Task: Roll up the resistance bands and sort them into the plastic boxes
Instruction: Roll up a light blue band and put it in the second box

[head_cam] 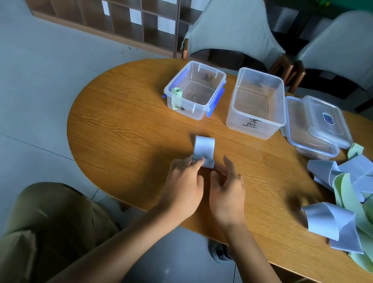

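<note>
hands (pixel 182 182) rolling blue band (pixel 203 151), wooden table (pixel 124 135)

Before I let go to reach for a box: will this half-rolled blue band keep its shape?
Probably not: the blue band looks thin and floppy, its tail lying limp on the table. The left hand pinches the roll; released, it may unwind.

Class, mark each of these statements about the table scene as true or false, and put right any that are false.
1. A rolled green band sits in the box with blue clips. True.
2. The larger box holds several bands. False: it holds none.
3. The left hand pinches the near end of the pale blue band. True.
4. The loose pile of bands lies at the table's left end. False: it lies at the right.
5. Lids cover both boxes. False: the lids are stacked beside them.
</note>
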The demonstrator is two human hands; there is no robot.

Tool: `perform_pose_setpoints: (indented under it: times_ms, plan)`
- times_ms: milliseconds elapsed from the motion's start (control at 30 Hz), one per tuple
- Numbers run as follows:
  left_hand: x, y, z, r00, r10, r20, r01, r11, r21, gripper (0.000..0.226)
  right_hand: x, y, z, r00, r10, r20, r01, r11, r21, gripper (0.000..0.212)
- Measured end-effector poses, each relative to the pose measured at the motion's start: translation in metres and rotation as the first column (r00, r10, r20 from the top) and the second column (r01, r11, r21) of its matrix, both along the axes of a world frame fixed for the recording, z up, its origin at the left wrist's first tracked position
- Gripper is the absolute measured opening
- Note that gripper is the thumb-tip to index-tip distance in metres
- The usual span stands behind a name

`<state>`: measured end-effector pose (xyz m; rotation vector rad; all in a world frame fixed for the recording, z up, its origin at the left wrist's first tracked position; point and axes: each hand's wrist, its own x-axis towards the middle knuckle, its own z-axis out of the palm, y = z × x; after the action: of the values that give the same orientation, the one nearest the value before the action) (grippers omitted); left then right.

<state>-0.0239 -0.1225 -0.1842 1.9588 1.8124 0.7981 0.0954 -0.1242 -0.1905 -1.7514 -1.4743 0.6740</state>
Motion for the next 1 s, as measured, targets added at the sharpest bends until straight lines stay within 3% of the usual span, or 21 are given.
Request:
perform_pose_setpoints:
  times_ms: [167,467,567,700,833,900,1000]
  plan:
    - [0.011,-0.011,0.008,0.983,0.077,0.164,-0.069,0.996,-0.057,0.046,-0.002,-0.005,0.003,0.998,0.037,-0.058,-0.039,0.999,-0.026,0.050]
    - [0.010,-0.011,-0.004,0.985,0.088,0.150,-0.086,0.996,-0.019,0.053,0.002,-0.005,0.002,0.996,0.088,0.018,-0.089,0.994,0.062,0.040]
    - [0.010,-0.012,-0.011,0.993,0.081,0.086,-0.084,0.996,0.039,0.048,0.007,-0.002,-0.003,0.993,0.087,0.081,-0.094,0.993,0.077,0.040]
    - [0.004,-0.008,-0.012,0.999,0.032,-0.040,-0.029,0.998,0.060,0.065,0.013,0.004,-0.006,0.963,0.144,0.228,-0.167,0.982,0.086,0.042]
    - [0.000,-0.002,-0.005,0.980,0.029,-0.194,-0.019,0.998,0.056,0.064,0.014,0.009,-0.002,0.887,0.168,0.429,-0.194,0.981,0.018,0.043]
    - [-0.002,0.003,-0.006,0.963,0.046,-0.265,-0.032,0.998,0.057,0.056,0.012,0.012,0.001,0.861,0.174,0.477,-0.192,0.981,-0.011,0.045]
    - [-0.006,0.009,-0.009,0.943,0.048,-0.329,-0.031,0.998,0.057,0.061,0.009,0.017,0.005,0.834,0.181,0.522,-0.181,0.982,-0.052,0.047]
